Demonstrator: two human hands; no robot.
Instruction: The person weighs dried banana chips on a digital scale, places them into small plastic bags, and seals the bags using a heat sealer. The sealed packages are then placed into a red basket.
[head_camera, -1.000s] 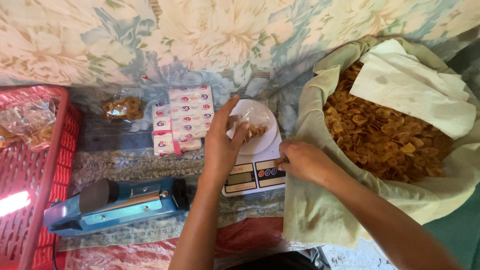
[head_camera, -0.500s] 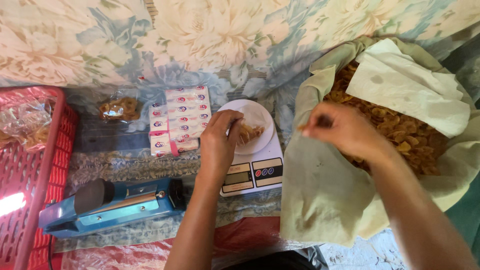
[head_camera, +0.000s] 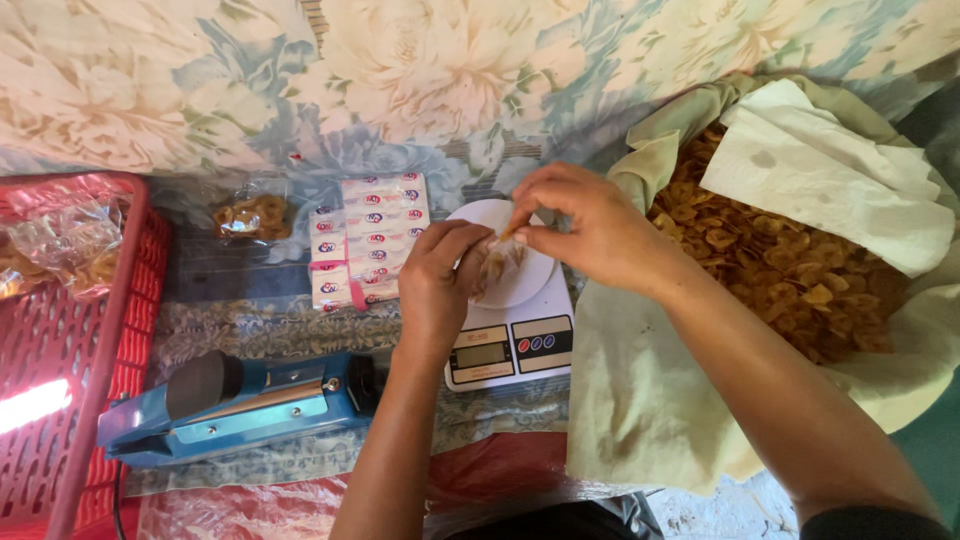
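Observation:
My left hand (head_camera: 438, 282) grips a small clear plastic bag (head_camera: 497, 268) with a few golden chips in it, held over the round white pan of a digital kitchen scale (head_camera: 520, 345). My right hand (head_camera: 590, 228) hovers at the bag's mouth with its fingertips pinched together on a chip. To the right stands a large pale green sack (head_camera: 640, 400) full of golden banana chips (head_camera: 780, 270), partly covered by a sheet of white paper (head_camera: 830, 175).
A blue heat sealer (head_camera: 235, 400) lies at the lower left. A red plastic basket (head_camera: 75, 330) holds filled bags at the far left. A stack of printed labels (head_camera: 365, 235) and a small packed bag (head_camera: 250, 215) lie behind the scale, on floral cloth.
My right hand reached into the sack of chips, then came back left to the bag's mouth. My left hand stayed on the bag at the scale.

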